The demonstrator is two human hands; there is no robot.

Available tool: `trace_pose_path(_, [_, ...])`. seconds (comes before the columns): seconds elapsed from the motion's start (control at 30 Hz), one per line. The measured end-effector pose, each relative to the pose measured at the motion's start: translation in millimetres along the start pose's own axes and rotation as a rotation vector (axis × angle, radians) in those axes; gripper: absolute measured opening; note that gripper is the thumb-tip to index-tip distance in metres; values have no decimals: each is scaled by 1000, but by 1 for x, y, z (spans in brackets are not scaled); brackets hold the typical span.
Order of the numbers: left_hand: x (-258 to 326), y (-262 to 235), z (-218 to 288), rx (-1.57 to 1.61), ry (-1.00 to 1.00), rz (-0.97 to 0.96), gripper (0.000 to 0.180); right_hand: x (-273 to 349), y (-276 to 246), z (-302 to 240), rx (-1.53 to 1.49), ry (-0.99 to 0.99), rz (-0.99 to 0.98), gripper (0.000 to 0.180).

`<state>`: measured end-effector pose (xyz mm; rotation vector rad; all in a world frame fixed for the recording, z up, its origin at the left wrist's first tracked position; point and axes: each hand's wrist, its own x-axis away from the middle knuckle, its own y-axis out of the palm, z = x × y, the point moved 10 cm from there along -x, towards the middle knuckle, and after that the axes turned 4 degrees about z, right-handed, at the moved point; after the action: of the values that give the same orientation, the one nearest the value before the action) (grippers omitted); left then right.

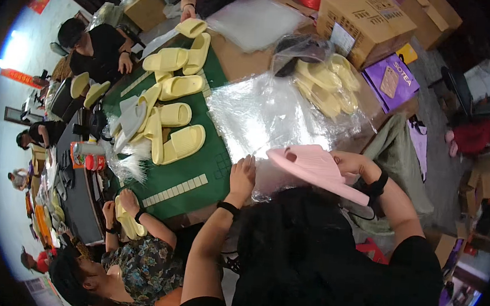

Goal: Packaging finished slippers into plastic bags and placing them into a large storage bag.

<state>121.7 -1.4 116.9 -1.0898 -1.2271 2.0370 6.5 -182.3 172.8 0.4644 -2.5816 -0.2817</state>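
My right hand (pixel 349 163) grips a pink slide slipper (pixel 315 169) and holds it tilted over the near edge of the table. To its left, my left hand (pixel 243 175) has its fingers closed at the edge of a clear plastic bag (pixel 268 181), just below the slipper's toe. Beyond both hands lies a stack of shiny clear bags (pixel 253 116). Part of my right hand's fingers is hidden behind the slipper. Black bands circle both of my wrists.
Several yellow slippers (pixel 179 143) lie on the green mat (pixel 209 164) at the left. Bagged yellow slippers (pixel 325 87), a cardboard box (pixel 364 24) and a purple bag (pixel 390 81) stand far right. A co-worker's hands (pixel 129 201) hold yellow slippers at near left; others work beyond.
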Motion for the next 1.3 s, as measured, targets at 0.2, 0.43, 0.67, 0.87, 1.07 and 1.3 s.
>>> trace_pose_path(0.2, [2, 43, -15, 147, -260, -211, 32, 2, 40, 17, -103, -18, -162, 35])
trace_pose_path(0.43, [-11, 18, 2, 869, -500, 83, 49, -17, 23, 31, -99, -132, 162, 29])
trace_pose_path(0.67, [-31, -9, 13, 892, -795, 162, 40, 5, -26, 6, 701, -237, 636, 24])
trace_pose_path(0.87, [-59, -21, 74, 470, -352, -5, 42, 2, -25, -1, 866, -321, 831, 24])
trace_pose_path(1.07, [-62, -17, 148, 228, -40, -262, 45, 0, -14, -16, 1266, -709, 1203, 23])
trace_pose_path(1.3, [-48, -29, 175, 700, 59, -361, 41, -98, -21, -41, 1234, -624, 862, 24])
